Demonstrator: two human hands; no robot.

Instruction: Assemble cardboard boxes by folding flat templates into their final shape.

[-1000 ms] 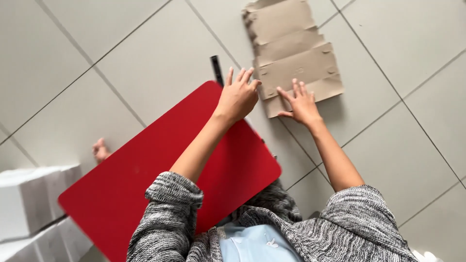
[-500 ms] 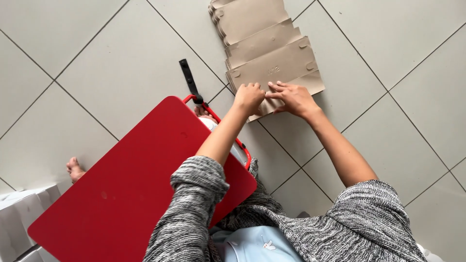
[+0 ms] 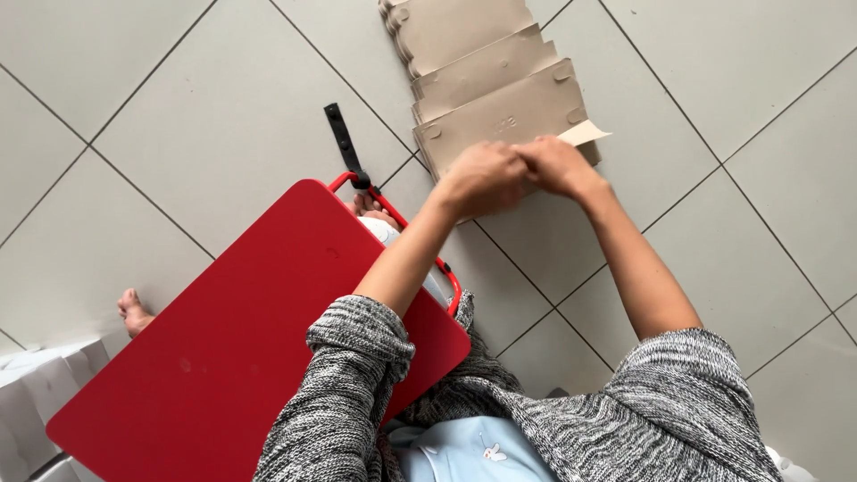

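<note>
I see my left hand [image 3: 482, 177] and right hand [image 3: 558, 165] meet knuckle to knuckle, both pinching the near edge of the top flat cardboard sheet [image 3: 509, 112], stacked on the tiled floor [image 3: 223, 116] beyond the red lap tray [image 3: 241, 330].

I see both hands meeting over the near edge of the flat brown cardboard sheets [image 3: 486, 85] on the grey tiled floor [image 3: 178, 116]. Left hand [image 3: 482, 177] and right hand [image 3: 555, 166] touch, fingers closed on a pale cardboard flap [image 3: 585, 134]. Red board [image 3: 241, 339] rests across my lap.
</note>
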